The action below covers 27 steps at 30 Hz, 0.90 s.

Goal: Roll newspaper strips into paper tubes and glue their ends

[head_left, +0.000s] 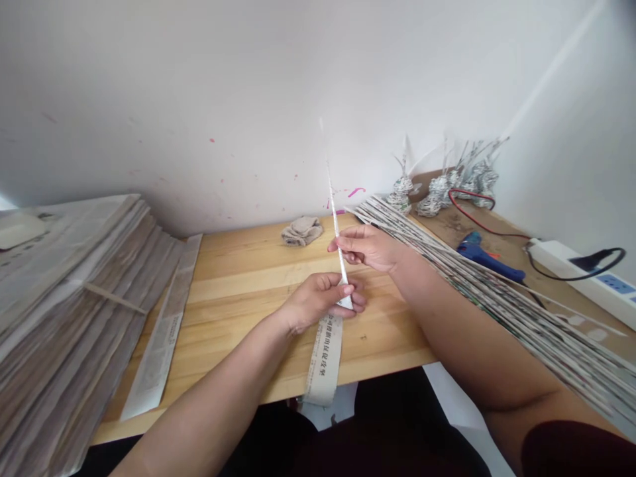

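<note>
A thin, partly rolled newspaper tube (332,193) stands up from my hands over the wooden table, its tip rising in front of the wall. My left hand (328,295) is closed on its wide lower end, thumb pressed on the paper. From there the flat, unrolled newspaper strip (324,361) hangs down past the table's front edge. Higher up, my right hand (365,247) pinches the tube between thumb and fingers. Whether a thin rod runs inside the tube cannot be seen.
Stacked newspaper strips (124,291) tied with a band fill the left, beside one loose strip (169,338). A crumpled cloth (302,230) lies at the back. On the right are many finished paper tubes (447,275), a blue glue gun (489,260), a power strip (586,271) and woven paper figures (437,195).
</note>
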Motion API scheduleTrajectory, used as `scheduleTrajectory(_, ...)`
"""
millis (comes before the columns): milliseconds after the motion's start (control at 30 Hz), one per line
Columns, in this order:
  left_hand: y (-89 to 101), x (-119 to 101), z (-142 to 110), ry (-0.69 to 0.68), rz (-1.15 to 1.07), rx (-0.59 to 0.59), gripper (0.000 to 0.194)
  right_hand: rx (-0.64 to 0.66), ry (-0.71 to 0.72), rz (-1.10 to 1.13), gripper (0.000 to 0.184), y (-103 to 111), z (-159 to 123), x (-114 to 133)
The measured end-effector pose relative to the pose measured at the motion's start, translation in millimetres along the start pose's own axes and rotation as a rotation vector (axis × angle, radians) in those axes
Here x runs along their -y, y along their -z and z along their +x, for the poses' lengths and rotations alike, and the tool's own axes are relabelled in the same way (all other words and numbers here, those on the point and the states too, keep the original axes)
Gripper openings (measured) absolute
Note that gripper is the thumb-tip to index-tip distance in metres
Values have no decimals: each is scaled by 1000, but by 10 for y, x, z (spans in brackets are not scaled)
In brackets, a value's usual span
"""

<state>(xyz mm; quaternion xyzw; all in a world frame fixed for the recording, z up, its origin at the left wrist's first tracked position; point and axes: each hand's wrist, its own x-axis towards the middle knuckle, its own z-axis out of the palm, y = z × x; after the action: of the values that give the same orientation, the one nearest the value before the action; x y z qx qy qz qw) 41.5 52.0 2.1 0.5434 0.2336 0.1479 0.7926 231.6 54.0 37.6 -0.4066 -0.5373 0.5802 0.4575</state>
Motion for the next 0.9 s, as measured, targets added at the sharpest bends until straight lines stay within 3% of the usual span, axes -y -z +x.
scheduleTrajectory(267,29,54,-49,-16,27,32,37,-157,-14,88,33,-43,83,-54)
scheduleTrajectory(533,47,7,-64,-5,-13,43,41,48,-56,52,32,4,13,-39)
scheduleTrajectory(667,46,17,-62,-18,12,30,43,-16,-21,60,26,2,32,-74)
scheduleTrajectory(900,75,31,-54,-35,34,38,41,-98,-12,68,32,-37,81,-90)
